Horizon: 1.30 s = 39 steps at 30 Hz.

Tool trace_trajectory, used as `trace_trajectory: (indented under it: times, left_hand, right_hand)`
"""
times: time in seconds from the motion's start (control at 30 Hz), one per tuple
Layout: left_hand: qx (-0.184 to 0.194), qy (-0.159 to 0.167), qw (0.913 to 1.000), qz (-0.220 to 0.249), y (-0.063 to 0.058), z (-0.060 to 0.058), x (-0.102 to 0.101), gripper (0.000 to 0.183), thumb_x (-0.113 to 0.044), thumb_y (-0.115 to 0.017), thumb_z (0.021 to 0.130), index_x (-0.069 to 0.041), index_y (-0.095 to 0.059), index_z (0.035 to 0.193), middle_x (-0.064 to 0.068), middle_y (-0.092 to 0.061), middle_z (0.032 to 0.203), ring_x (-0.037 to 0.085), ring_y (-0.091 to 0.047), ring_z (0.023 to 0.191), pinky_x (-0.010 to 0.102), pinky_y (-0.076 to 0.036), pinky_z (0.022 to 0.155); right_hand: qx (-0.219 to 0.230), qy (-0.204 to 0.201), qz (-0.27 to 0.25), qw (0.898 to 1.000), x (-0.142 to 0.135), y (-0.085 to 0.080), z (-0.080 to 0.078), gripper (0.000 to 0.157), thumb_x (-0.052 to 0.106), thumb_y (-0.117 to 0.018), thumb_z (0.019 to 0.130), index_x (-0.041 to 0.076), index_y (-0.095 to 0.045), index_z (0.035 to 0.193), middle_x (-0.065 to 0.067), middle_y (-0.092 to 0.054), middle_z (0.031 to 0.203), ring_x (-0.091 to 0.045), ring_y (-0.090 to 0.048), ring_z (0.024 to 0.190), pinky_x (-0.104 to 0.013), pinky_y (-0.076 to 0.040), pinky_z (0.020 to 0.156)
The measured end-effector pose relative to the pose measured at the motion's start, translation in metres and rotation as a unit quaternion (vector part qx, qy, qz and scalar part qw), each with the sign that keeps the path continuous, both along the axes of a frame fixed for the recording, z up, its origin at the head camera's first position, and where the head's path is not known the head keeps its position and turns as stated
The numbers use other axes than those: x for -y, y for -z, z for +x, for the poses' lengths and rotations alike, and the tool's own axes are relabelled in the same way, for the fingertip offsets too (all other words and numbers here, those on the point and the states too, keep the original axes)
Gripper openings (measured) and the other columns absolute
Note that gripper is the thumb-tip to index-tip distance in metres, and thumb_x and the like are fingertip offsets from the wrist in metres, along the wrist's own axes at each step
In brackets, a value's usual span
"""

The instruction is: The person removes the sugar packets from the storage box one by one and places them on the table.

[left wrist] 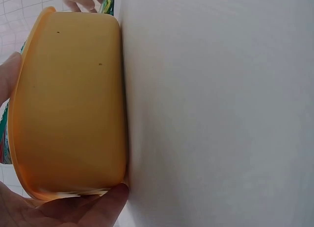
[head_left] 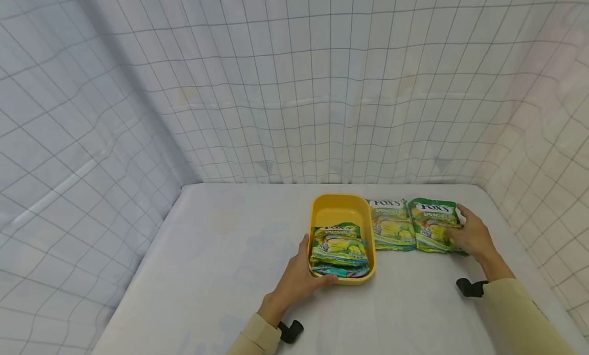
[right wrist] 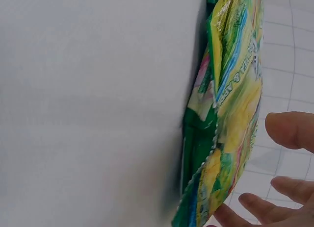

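Note:
A yellow plastic tub [head_left: 340,200] stands on the table with green candy bags [head_left: 339,246] stacked inside it, above a teal bag [head_left: 340,270]. My left hand [head_left: 299,278] grips the tub's near-left corner, thumb along the near side and fingers along the left wall. To the tub's right lie two green Fox's candy bags side by side, a left one [head_left: 392,227] and a right one [head_left: 432,226]. Around the right bag's outer edge is my right hand [head_left: 474,235]. The right wrist view shows its thumb apart from the bag [right wrist: 238,124] and the fingers spread near the bag's edge.
A white cloth covers the table [head_left: 230,242]. White grid-patterned curtains [head_left: 322,89] enclose the back and both sides. A black wrist mount [head_left: 291,332] hangs at the left wrist, another mount [head_left: 470,287] at the right.

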<state>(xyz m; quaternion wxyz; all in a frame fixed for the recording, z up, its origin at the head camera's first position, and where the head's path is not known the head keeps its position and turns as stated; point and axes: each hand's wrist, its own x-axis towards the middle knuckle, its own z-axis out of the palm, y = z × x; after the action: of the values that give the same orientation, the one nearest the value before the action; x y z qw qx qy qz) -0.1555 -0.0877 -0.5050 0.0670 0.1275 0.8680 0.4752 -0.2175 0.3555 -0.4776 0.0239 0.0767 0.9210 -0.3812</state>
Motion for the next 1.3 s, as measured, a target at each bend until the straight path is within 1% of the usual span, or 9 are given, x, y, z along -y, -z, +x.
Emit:
trace_trajectory:
  times: [0.07,0.23,0.37,0.47,0.6,0.77,0.97,1.17,1.3]
  left_hand:
    - [0.001,0.000,1.0000,0.004,0.000,0.000,0.000,0.128,-0.058,-0.084,0.079,-0.002,-0.005,0.163,0.021,-0.048,0.150,0.034,-0.053,0.130,0.053,-0.043,0.106]
    - [0.002,-0.002,1.0000,0.004,0.001,0.000,0.000,0.128,-0.057,-0.084,0.078,-0.002,-0.005,0.163,0.020,-0.048,0.149,0.033,-0.053,0.130,0.053,-0.043,0.106]
    - [0.002,-0.007,1.0000,-0.003,0.000,0.000,-0.001,0.128,-0.058,-0.084,0.078,-0.002,-0.006,0.163,0.021,-0.048,0.149,0.034,-0.053,0.130,0.053,-0.043,0.106]
    - [0.002,-0.009,1.0000,-0.004,-0.001,0.001,-0.001,0.128,-0.058,-0.084,0.078,-0.002,-0.006,0.163,0.021,-0.048,0.149,0.034,-0.054,0.130,0.053,-0.044,0.105]
    - [0.000,-0.008,1.0000,-0.002,0.000,0.001,-0.001,0.128,-0.057,-0.085,0.078,-0.003,-0.006,0.163,0.020,-0.049,0.148,0.033,-0.055,0.128,0.053,-0.044,0.105]
    - [0.000,-0.008,1.0000,0.000,0.000,0.001,-0.001,0.128,-0.056,-0.085,0.078,-0.002,-0.006,0.163,0.020,-0.050,0.148,0.033,-0.055,0.128,0.053,-0.044,0.104]
    - [0.008,-0.011,0.9999,-0.003,-0.001,0.001,-0.001,0.129,-0.058,-0.085,0.078,-0.003,-0.006,0.163,0.020,-0.049,0.149,0.033,-0.054,0.129,0.054,-0.044,0.105]
    - [0.007,-0.013,0.9999,-0.007,0.000,0.001,-0.001,0.128,-0.057,-0.085,0.078,-0.003,-0.006,0.163,0.020,-0.048,0.150,0.034,-0.054,0.130,0.054,-0.044,0.105]
    - [0.008,-0.013,0.9999,-0.007,-0.001,0.001,-0.001,0.128,-0.057,-0.085,0.078,-0.003,-0.006,0.163,0.020,-0.047,0.150,0.034,-0.053,0.131,0.054,-0.043,0.106]
  right_hand:
    - [-0.003,0.002,-0.002,1.000,0.003,-0.004,0.002,0.096,0.023,-0.067,0.095,-0.004,-0.002,0.161,-0.040,-0.012,0.158,-0.067,-0.023,0.134,-0.076,-0.031,0.099]
    - [-0.020,0.005,-0.011,1.000,0.014,-0.013,0.006,0.102,0.038,-0.069,0.097,-0.002,-0.001,0.161,-0.037,-0.012,0.160,-0.066,-0.022,0.135,-0.077,-0.031,0.098]
    - [-0.027,-0.002,-0.040,0.999,0.025,-0.021,0.009,0.107,0.045,-0.071,0.096,0.002,0.000,0.163,-0.034,-0.012,0.162,-0.064,-0.020,0.138,-0.077,-0.029,0.100]
    - [-0.034,-0.002,-0.050,0.998,0.034,-0.025,0.011,0.108,0.049,-0.072,0.094,0.006,0.000,0.164,-0.033,-0.014,0.162,-0.062,-0.020,0.140,-0.077,-0.029,0.100]
    - [-0.060,-0.007,-0.059,0.996,0.044,-0.030,0.015,0.108,0.048,-0.073,0.094,0.008,-0.001,0.164,-0.032,-0.019,0.162,-0.060,-0.028,0.139,-0.074,-0.034,0.100]
    - [-0.088,-0.026,-0.104,0.990,0.054,-0.036,0.017,0.105,0.040,-0.073,0.096,0.009,0.000,0.165,-0.029,-0.020,0.163,-0.056,-0.033,0.139,-0.067,-0.040,0.101]
    - [-0.093,-0.051,-0.146,0.984,0.070,-0.039,0.020,0.102,0.037,-0.071,0.098,0.013,0.002,0.165,-0.023,-0.021,0.165,-0.050,-0.036,0.140,-0.064,-0.040,0.103]
    - [-0.111,-0.059,-0.162,0.979,0.085,-0.038,0.022,0.102,0.034,-0.073,0.097,0.014,0.001,0.165,-0.023,-0.023,0.164,-0.051,-0.036,0.140,-0.065,-0.040,0.103]
    - [-0.118,-0.061,-0.168,0.977,0.092,-0.039,0.021,0.103,0.035,-0.073,0.097,0.015,0.000,0.165,-0.022,-0.024,0.164,-0.050,-0.035,0.142,-0.064,-0.039,0.104]
